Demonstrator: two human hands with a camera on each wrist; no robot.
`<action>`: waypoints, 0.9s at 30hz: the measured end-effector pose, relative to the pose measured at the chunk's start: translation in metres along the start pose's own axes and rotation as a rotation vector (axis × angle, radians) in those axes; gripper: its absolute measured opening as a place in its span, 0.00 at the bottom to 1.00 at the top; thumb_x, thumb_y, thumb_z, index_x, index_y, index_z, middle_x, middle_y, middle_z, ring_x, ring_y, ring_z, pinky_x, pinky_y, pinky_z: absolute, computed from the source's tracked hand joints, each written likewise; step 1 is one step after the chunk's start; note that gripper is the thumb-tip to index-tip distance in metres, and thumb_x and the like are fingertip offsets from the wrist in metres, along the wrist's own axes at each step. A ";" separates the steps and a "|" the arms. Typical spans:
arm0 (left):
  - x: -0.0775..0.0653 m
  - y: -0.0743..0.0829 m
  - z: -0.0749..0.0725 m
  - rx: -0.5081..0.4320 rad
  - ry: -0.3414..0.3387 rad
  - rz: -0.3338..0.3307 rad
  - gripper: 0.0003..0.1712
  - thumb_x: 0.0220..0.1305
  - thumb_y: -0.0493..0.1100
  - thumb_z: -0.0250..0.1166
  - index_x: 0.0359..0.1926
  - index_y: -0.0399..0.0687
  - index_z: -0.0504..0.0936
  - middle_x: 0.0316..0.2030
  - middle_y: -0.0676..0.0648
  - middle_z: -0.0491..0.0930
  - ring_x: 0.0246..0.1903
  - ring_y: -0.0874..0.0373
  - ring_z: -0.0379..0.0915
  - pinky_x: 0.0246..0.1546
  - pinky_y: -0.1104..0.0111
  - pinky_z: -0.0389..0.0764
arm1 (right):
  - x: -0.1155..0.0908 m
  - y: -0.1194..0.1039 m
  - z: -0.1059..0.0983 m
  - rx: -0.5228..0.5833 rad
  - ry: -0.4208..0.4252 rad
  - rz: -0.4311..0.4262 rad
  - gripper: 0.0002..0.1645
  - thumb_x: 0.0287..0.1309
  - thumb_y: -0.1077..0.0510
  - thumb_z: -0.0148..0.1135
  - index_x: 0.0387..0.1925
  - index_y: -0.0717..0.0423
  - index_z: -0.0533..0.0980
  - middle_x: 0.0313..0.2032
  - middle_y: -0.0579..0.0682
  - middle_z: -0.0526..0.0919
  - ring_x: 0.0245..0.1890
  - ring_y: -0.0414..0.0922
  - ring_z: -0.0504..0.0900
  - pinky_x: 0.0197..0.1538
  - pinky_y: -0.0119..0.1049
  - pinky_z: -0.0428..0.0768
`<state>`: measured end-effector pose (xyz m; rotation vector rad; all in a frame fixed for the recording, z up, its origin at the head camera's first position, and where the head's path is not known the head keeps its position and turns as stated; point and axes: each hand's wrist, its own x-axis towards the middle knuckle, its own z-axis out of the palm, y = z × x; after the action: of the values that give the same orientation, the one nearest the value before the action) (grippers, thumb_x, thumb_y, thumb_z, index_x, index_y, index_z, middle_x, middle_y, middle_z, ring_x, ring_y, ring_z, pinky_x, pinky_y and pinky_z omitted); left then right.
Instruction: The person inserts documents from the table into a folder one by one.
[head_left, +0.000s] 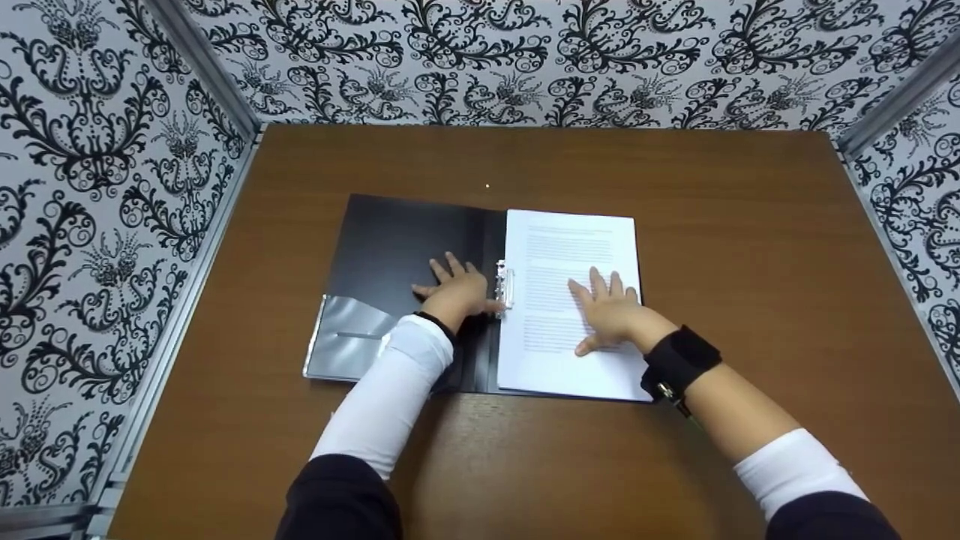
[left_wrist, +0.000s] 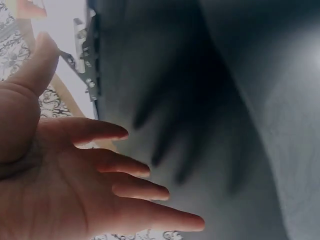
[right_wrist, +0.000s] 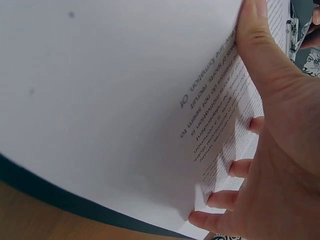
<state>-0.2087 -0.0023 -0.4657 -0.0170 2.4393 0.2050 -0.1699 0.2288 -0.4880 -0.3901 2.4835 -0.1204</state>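
Observation:
An open black ring binder (head_left: pixel 409 236) lies on the table. A stack of printed white sheets (head_left: pixel 570 240) rests on its right side, beside the metal clip (head_left: pixel 505 289) near the spine. My left hand (head_left: pixel 457 291) hovers over the inside of the left cover with fingers spread. Its thumb (left_wrist: pixel 42 62) reaches to the clip's lever (left_wrist: pixel 70 60); whether it presses is hard to tell. With spread fingers, my right hand (head_left: pixel 611 315) rests on the printed top sheet, its thumb and fingertips (right_wrist: pixel 237 168) touching the paper.
A clear pocket (head_left: pixel 349 337) covers the lower left corner of the binder's left cover. Around the binder extends the brown wooden table (head_left: pixel 720 225). Patterned panels (head_left: pixel 517 60) in metal frames stand behind the table and along its sides.

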 end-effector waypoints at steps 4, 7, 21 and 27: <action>0.002 -0.002 0.006 -0.024 -0.001 -0.023 0.64 0.55 0.70 0.62 0.77 0.46 0.37 0.75 0.38 0.22 0.73 0.34 0.17 0.62 0.28 0.45 | 0.000 0.000 0.000 0.008 0.003 -0.004 0.71 0.44 0.37 0.70 0.76 0.58 0.39 0.72 0.74 0.30 0.69 0.77 0.32 0.67 0.71 0.44; 0.004 -0.001 0.009 -0.028 0.007 -0.024 0.65 0.54 0.70 0.62 0.77 0.46 0.36 0.75 0.38 0.21 0.73 0.34 0.16 0.62 0.28 0.46 | -0.001 0.000 -0.001 0.020 0.002 -0.004 0.71 0.44 0.38 0.70 0.76 0.59 0.38 0.72 0.74 0.30 0.69 0.77 0.31 0.67 0.71 0.43; 0.006 0.001 0.020 -0.006 0.049 -0.029 0.64 0.56 0.67 0.63 0.77 0.45 0.34 0.75 0.37 0.22 0.73 0.33 0.18 0.62 0.30 0.49 | 0.003 0.003 0.001 -0.009 -0.010 0.005 0.72 0.43 0.36 0.69 0.76 0.58 0.36 0.72 0.74 0.29 0.69 0.77 0.31 0.66 0.72 0.44; 0.005 -0.005 0.020 -0.027 0.058 0.011 0.64 0.56 0.67 0.63 0.77 0.45 0.35 0.75 0.37 0.23 0.73 0.35 0.20 0.62 0.31 0.52 | 0.002 0.002 0.002 0.004 -0.011 0.010 0.72 0.43 0.36 0.69 0.76 0.58 0.36 0.72 0.73 0.28 0.69 0.77 0.31 0.67 0.72 0.44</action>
<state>-0.1992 -0.0037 -0.4851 -0.0220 2.4949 0.2460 -0.1709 0.2302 -0.4910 -0.3754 2.4735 -0.1192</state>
